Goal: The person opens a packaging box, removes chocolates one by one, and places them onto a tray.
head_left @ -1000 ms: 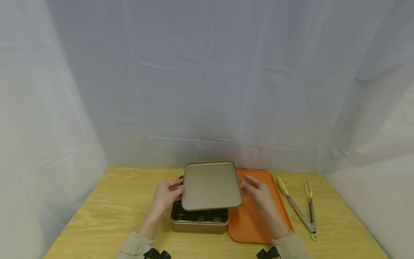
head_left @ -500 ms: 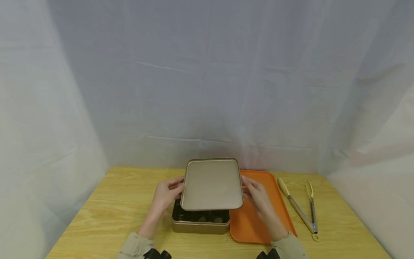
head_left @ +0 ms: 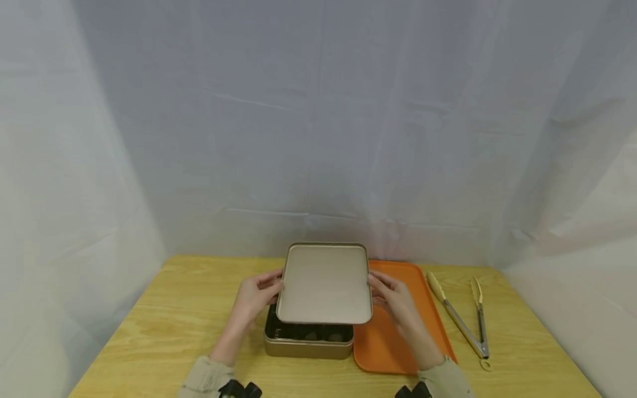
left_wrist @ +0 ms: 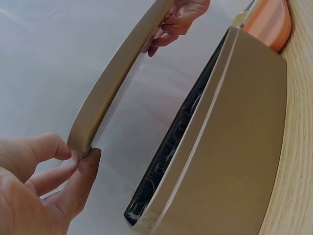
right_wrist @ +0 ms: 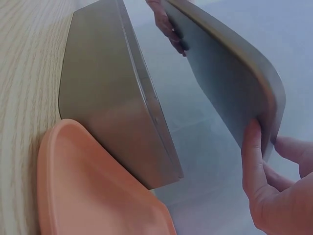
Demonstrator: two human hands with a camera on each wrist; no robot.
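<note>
Lid [head_left: 324,283] hangs just above the tin [head_left: 307,338], tilted, clear of its rim. My left hand [head_left: 256,297] pinches the lid's left edge between thumb and fingers; my right hand [head_left: 393,296] grips its right edge the same way. Right of the tin, touching it, lies the tray [head_left: 393,331]; beyond that, tongs [head_left: 463,318].

A recording booth: white sheeting [head_left: 318,121] curtains off 1 wooden table [head_left: 164,315].
</note>
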